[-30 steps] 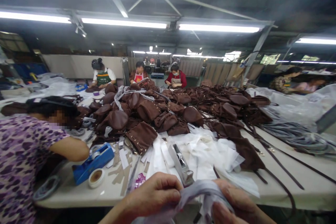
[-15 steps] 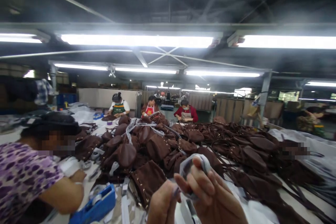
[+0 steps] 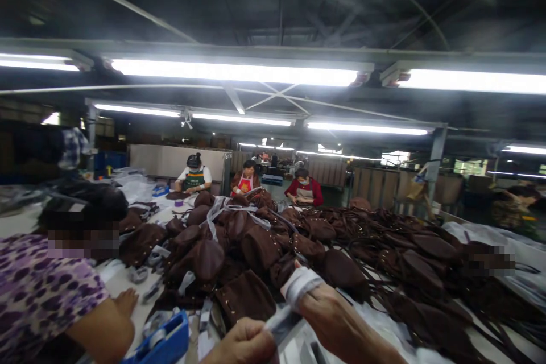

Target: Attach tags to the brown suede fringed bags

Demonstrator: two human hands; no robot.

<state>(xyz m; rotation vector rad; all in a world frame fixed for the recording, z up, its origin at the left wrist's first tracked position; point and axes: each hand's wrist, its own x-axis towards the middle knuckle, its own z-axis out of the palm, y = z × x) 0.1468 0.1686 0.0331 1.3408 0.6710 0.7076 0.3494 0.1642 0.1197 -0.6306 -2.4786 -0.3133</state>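
One pale strip (image 3: 283, 323), pinched in the left grip (image 3: 252, 340), slants away rightward, wrapping around the right grip (image 3: 323, 308), closure unclear.

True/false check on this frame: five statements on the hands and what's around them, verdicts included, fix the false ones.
1. The left hand grips a pale grey strip. True.
2. The strip loops around part of the right hand. True.
3. The hands are clasped together. False: they are apart, with the strip between them.
4. A blue tape dispenser is left of both hands. True.
5. The pile ahead is white cloth. False: it is mostly brown bags.
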